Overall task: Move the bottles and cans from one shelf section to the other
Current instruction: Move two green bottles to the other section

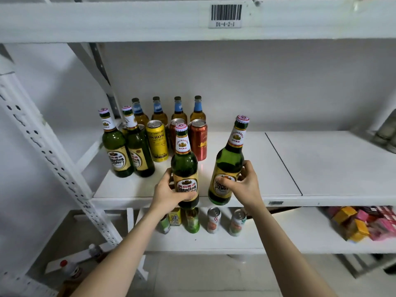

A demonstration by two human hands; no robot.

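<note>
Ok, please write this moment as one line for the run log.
left hand: grips upright green bottle | right hand: grips tilted green bottle | place: front edge of shelf, left section | behind: yellow can, red can

A white paper barcode label (226, 15) printed D1-4-2-1 sits on the white metal beam (107, 20) across the top of the frame, right of centre. A white perforated steel upright (42, 144) runs diagonally down the left side. At bottom centre, on the white lower board (289, 236), stand two slim pale cans with fruit print (213, 220), a small green bottle (192, 221) to their left, then a small yellow carton (175, 217) and a green-labelled can (164, 225). At lower right lies a heap of pink, orange and yellow cardboard boxes (364, 224). Grey cylindrical containers (385, 131) show at the right edge, too cropped to identify. A red-capped bottle (68, 267) stands at lower left.
</note>
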